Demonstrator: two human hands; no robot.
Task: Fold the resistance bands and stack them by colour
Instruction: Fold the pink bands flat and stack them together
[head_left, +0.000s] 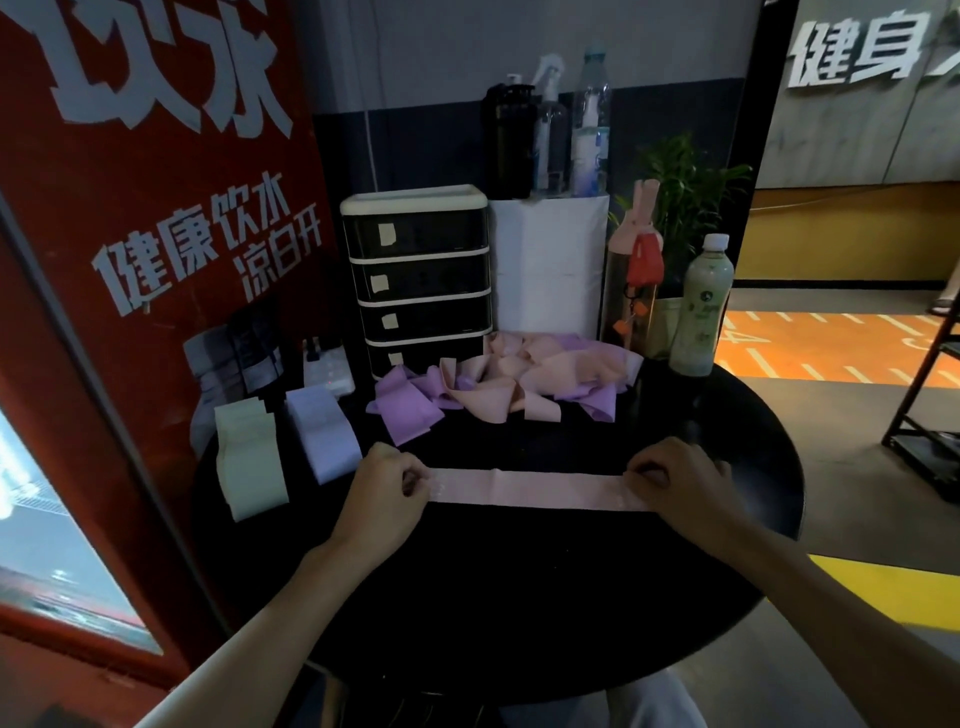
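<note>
A pink resistance band (530, 488) lies stretched flat across the middle of the round black table (519, 597). My left hand (387, 486) pinches its left end and my right hand (675, 480) pinches its right end. At the table's left stand two folded stacks: a pale green one (249, 457) and a white-lilac one (324, 434) beside it. Behind the stretched band sits a loose heap of unfolded bands, purple ones (408, 400) mixed with peach ones (519, 379).
A black four-drawer organiser (418, 275) and a white box (550, 260) carrying bottles stand at the table's back. A pink bottle (631, 280), a green bottle (701, 306) and a potted plant (685, 208) stand at back right. A red vending machine (130, 260) flanks the left.
</note>
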